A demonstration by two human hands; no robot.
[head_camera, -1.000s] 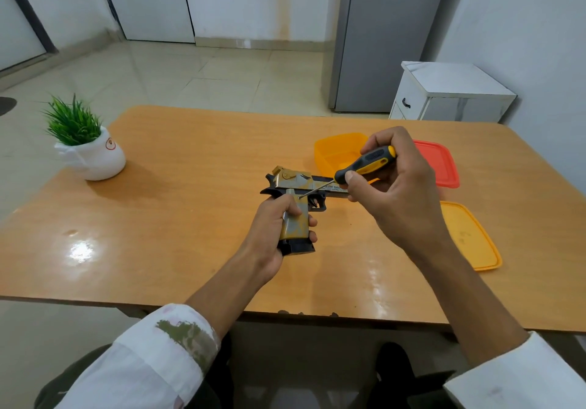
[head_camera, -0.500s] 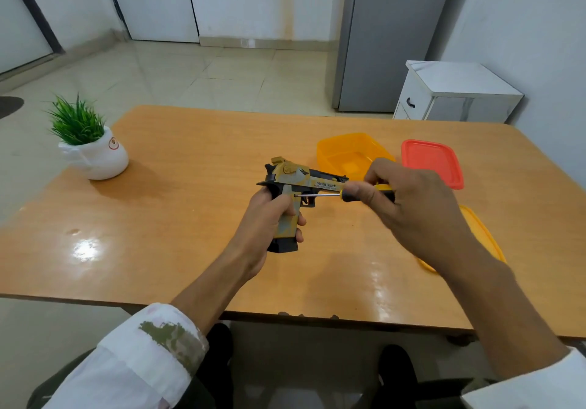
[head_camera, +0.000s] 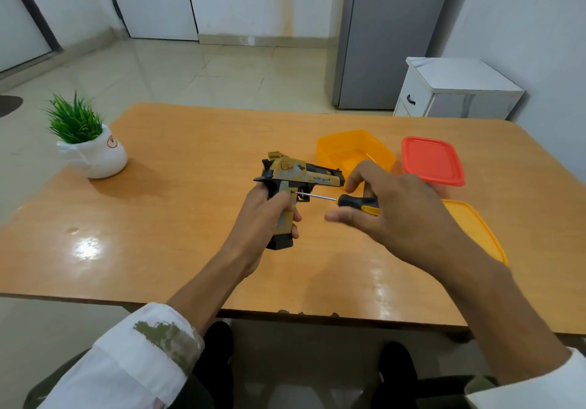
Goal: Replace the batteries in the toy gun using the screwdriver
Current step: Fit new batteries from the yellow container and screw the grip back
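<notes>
Head view. Toy gun [head_camera: 304, 177] held upright above mid-desk [head_camera: 190, 218], barrel pointing right; left grip [head_camera: 266, 215] wrapped round its handle. Screwdriver [head_camera: 358, 204] lying level, tip now set against a screw on the handle's right face; a second ago raised and angled, tip short of that spot. Right grip [head_camera: 396, 212] curled loosely about the black-and-yellow handle, fingertips partly spread, probably mid-turn. Judged step: loosening the battery-cover screw, cover not yet off. Open orange tub [head_camera: 355, 152] just beyond; red lid [head_camera: 432, 160] further right.
</notes>
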